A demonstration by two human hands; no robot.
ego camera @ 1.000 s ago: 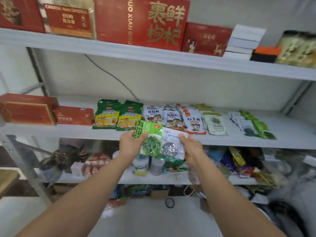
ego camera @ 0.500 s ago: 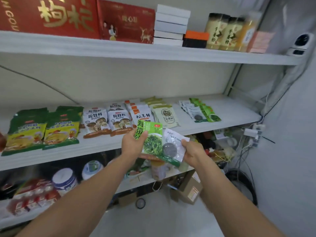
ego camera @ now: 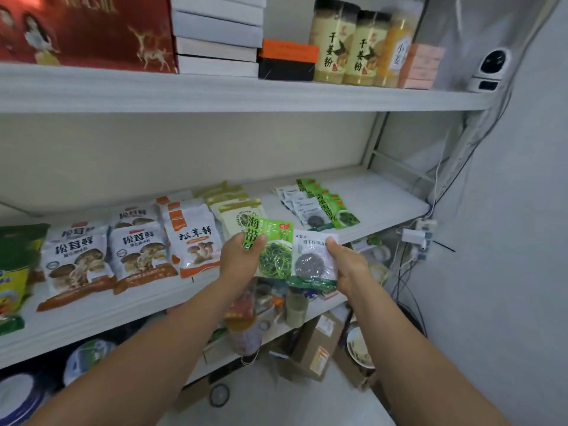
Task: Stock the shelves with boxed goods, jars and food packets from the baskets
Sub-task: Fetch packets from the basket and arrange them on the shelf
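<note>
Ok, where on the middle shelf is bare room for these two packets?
Bare middle shelf right of the green seaweed stack, up to the corner post. A narrow strip between the cream packets and the white packet stack. Further left the mushroom packets lie packed together: crowded.

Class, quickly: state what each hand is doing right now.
Left hand: grips the green seaweed packet.
Right hand: grips the white packet.
</note>
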